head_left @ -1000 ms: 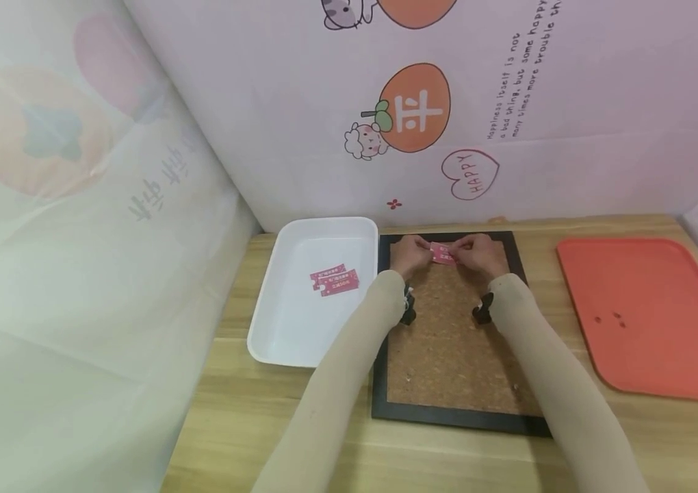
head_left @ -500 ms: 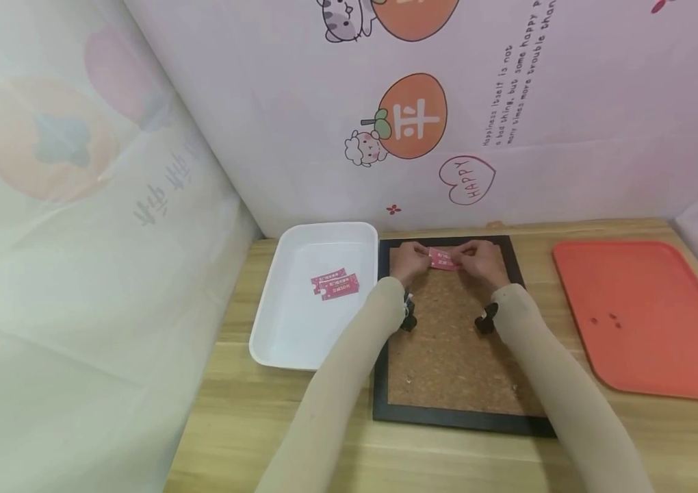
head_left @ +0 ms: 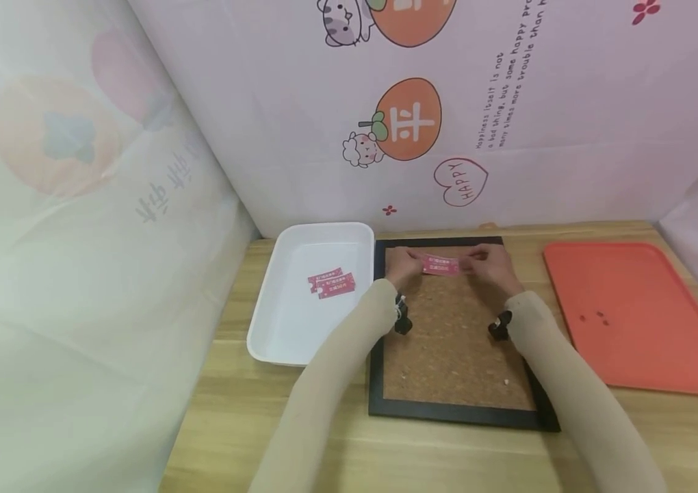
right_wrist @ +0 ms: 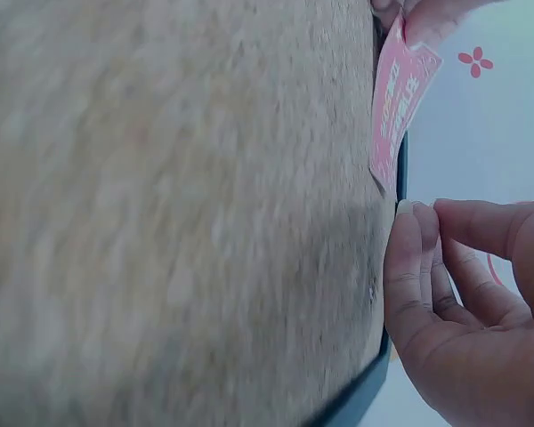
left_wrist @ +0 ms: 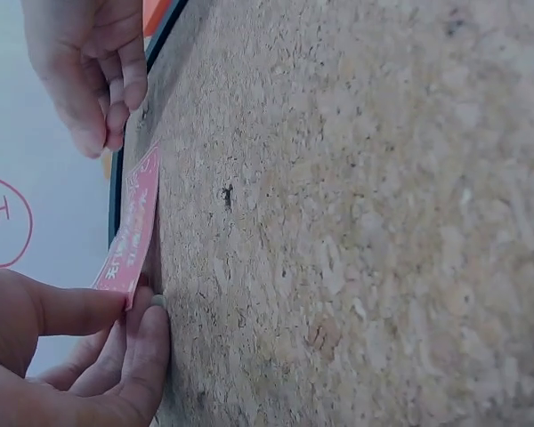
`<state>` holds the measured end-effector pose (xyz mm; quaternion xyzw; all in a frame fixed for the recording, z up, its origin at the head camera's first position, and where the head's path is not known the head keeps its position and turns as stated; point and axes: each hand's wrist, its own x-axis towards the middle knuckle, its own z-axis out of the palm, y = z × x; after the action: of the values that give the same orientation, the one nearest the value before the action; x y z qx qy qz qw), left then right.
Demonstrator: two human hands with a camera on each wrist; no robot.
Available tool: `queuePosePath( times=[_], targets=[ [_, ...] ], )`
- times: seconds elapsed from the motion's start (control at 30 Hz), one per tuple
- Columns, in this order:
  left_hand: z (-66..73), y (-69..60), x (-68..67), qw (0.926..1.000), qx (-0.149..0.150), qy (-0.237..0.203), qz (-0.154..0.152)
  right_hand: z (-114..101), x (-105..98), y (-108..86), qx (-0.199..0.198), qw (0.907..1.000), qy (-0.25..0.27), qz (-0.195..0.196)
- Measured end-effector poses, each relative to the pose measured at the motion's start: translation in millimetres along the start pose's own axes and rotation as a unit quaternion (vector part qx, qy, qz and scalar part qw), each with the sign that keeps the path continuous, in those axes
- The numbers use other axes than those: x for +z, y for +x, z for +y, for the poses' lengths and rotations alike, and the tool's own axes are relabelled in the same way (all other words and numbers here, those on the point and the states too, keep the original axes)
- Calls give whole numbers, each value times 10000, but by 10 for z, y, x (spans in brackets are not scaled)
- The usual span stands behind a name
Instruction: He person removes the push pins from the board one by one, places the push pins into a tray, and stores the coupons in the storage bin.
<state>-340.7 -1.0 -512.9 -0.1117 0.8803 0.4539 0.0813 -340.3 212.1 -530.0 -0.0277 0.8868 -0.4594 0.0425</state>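
A pink printed ticket (head_left: 440,265) lies near the top of a black-framed cork board (head_left: 454,342). My left hand (head_left: 404,266) pinches the ticket's left end; in the left wrist view, thumb and fingers close on the ticket (left_wrist: 135,236), whose other end reaches along the cork. My right hand (head_left: 489,266) hovers just off the ticket's right end. In the right wrist view the right hand (right_wrist: 472,294) has curled fingers with the thumb against the fingertips. Nothing shows between them, and a gap separates them from the ticket (right_wrist: 399,102).
Left of the board stands a white tray (head_left: 275,322) with two overlapping pink tickets (head_left: 332,283) in it. On the right, a red tray (head_left: 644,329) carries a few small dark bits (head_left: 601,318). A printed cloth wall (head_left: 324,137) rises behind the wooden table (head_left: 232,397).
My right hand has let go of the ticket's right end and shifted slightly right. More of the ticket's face shows. The left hand keeps its pinch. The head view has shifted a little.
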Motion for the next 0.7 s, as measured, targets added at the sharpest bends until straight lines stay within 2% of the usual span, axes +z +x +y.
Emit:
queuePosePath(
  times=[0.17,0.37,0.53,0.63,0.7],
  targets=[
    [29,-22,-48,9993,-111,-365,-43,-18,-116,-110,11,9998,177,-109],
    [123,-66,-173,9958,-101,-908,-99,-86,-228,-219,-196,9996,-163,157],
    [158,-128,-297,9936,199,-1084,-255,-89,-303,-292,-173,9994,-249,156],
    [163,-175,-383,9873,470,-1466,-382,-109,-340,-349,-218,9994,-251,127],
    [170,-205,-447,9804,630,-1783,-548,-104,-369,-381,-275,9990,-329,126]
  ],
)
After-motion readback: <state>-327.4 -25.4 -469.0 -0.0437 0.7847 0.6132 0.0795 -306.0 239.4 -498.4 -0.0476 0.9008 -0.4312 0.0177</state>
